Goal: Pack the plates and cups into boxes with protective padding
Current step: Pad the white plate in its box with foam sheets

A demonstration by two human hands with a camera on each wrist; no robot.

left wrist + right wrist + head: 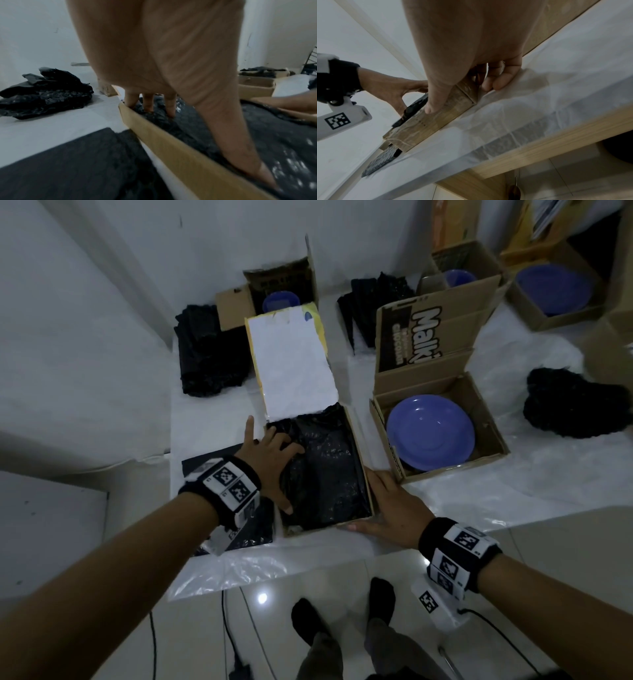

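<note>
Pressing down with straight, spread fingers, your left hand (270, 455) lies flat on the black bubble wrap (325, 470) that lines the open box (363, 460) in front of you; this grip is wide and closes on nothing, the fingertips (169, 108) sinking into the padding just inside the box's left wall. Your right hand (394, 508) steadies the same box at its near right corner, thumb (435, 102) laid along the front wall and the other fingers resting by the side wall on the clear plastic sheet (539, 108), so this grip is a loose brace rather than a clasp. The box's white-lined lid (291, 364) stands open behind. Just to the right on the surface (212, 419), a second box (493, 436) holds a blue plate (431, 433). Further back, three more boxes each show something blue inside. Piles of black padding (209, 354) lie at the left, the back and the far right.
</note>
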